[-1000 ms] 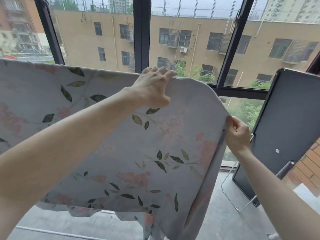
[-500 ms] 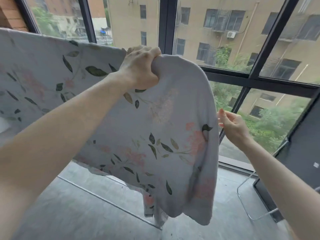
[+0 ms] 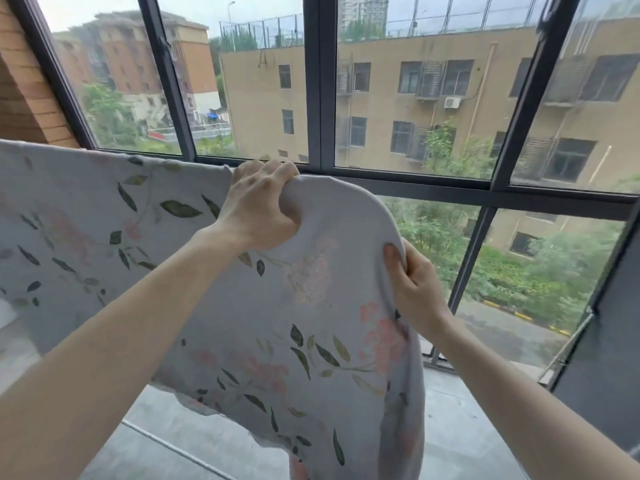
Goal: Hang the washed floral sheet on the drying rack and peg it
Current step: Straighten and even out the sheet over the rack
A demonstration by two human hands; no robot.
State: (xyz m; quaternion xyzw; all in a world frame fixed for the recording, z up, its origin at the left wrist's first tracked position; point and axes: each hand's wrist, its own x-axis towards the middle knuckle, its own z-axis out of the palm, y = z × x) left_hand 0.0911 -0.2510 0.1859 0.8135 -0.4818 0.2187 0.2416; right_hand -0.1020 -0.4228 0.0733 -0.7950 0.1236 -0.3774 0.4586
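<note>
The left hand (image 3: 258, 209) is clenched over the top fold of the sheet (image 3: 301, 317), fingers curled over the far side and the thumb tucked under a bunched ridge of cloth near its upper right corner. The right hand (image 3: 415, 285) pinches the sheet's right edge lower down, thumb pressed on the near face and fingers wrapped behind, so the cloth curves in an arc from one hand to the other. The sheet is pale grey with dark green leaves and faded pink blossom; it hangs spread out to the left at about chest height, its top edge running level toward the left border, and its lower hem droops in folds above the floor (image 3: 194, 445). Whatever carries that top edge is hidden under the cloth, so I cannot tell whether it lies on a rack rail there. Both bare forearms reach up from the bottom corners. Behind the sheet stands a window (image 3: 318, 98) with dark frames, and through it show tan apartment blocks and green trees (image 3: 450, 237). A brick wall (image 3: 24, 84) closes the upper left corner. At the right border a dark flat panel (image 3: 609, 368) leans, with a thin metal rod beside it.
</note>
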